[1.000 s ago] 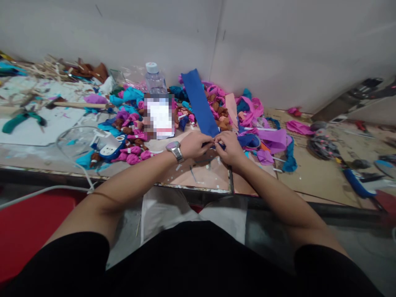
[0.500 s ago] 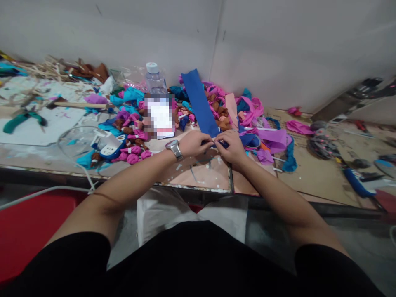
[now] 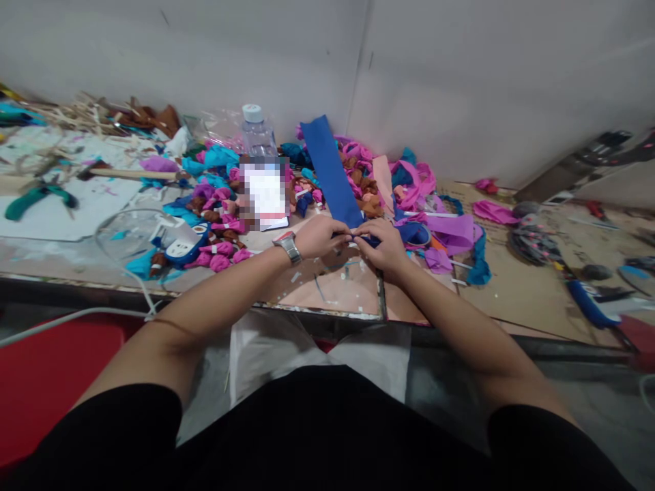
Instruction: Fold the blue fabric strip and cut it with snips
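My left hand (image 3: 321, 236), with a metal watch (image 3: 290, 247) on its wrist, and my right hand (image 3: 381, 244) meet over the front of the workbench. Both pinch a narrow dark blue strip (image 3: 362, 239) between thumb and fingertips; its ends are partly hidden by the fingers. Just behind the hands lies a wide flat blue strip (image 3: 330, 170), slanting up toward the wall across a colourful pile. A peach strip (image 3: 383, 179) rests to its right. I cannot tell whether the pinched piece joins the wide strip.
Left of the hands are a lit phone (image 3: 266, 194), a clear bottle (image 3: 258, 133), knotted pink bundles (image 3: 220, 262) and a white-and-blue power strip (image 3: 187, 247). Green pliers (image 3: 38, 199) and a hammer (image 3: 133, 174) lie farther left. Purple strips (image 3: 453, 232) and cardboard (image 3: 512, 293) are at right.
The fingertips have shifted slightly, and more of the dark blue strip shows stretched between them. The other things on the bench stay put.
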Motion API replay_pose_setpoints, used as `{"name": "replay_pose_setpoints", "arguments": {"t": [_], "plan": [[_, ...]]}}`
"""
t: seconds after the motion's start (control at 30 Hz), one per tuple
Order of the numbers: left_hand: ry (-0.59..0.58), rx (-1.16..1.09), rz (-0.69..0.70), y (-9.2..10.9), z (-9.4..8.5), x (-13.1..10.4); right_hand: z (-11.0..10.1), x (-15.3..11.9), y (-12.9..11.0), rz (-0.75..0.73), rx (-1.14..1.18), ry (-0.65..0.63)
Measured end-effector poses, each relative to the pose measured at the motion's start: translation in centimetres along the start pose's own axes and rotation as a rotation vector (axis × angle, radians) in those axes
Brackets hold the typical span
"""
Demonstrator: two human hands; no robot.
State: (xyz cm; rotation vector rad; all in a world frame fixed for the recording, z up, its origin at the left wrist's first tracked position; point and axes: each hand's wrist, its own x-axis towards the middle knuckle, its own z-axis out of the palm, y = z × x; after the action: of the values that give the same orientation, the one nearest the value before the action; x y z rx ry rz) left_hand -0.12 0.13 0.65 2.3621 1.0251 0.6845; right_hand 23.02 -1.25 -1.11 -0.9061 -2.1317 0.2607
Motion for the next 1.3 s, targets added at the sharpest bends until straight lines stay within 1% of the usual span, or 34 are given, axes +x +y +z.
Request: {"name": "replay_pose_setpoints", "arguments": {"t": [0.17, 0.3, 0.4, 0.57, 0.73, 0.87, 0.97, 1.17, 1.3], "plan": [[-0.019, -0.017, -0.007, 0.3, -0.2, -0.1, 0.0, 0.1, 0.2, 0.028, -0.035, 0.033], [-0.026, -0.100, -0.050, 0.4, -0.2, -0.1, 0.0, 0.0, 0.2, 0.001, -0.016, 0.031], [-0.053, -0.253, -0.105, 0.3, 0.1, -0.1, 0.2, -0.1, 0.2, 0.008, 0.013, 0.021], [-0.148, -0.635, -0.218, -0.2, 0.6, 0.1, 0.3, -0.3, 0.3, 0.040, 0.014, 0.058], [-0.206, -0.828, -0.324, 0.1, 0.2, 0.2, 0.2, -0.3, -0.1, 0.024, 0.038, 0.081], [-0.216, -0.912, -0.404, 0.7, -0.3, 0.1, 0.2, -0.2, -0.2, 0.042, 0.065, 0.052], [-0.260, -0.951, -0.451, 0.9, -0.6, 0.1, 0.1, -0.1, -0.2, 0.013, 0.100, 0.031], [-0.297, -0.929, -0.455, 0.7, -1.0, 0.2, -0.3, 0.1, -0.5, -0.039, 0.116, 0.030], [-0.309, -0.916, -0.435, 0.3, -0.9, 0.2, -0.3, 0.1, -0.6, -0.019, 0.094, 0.024]]}}
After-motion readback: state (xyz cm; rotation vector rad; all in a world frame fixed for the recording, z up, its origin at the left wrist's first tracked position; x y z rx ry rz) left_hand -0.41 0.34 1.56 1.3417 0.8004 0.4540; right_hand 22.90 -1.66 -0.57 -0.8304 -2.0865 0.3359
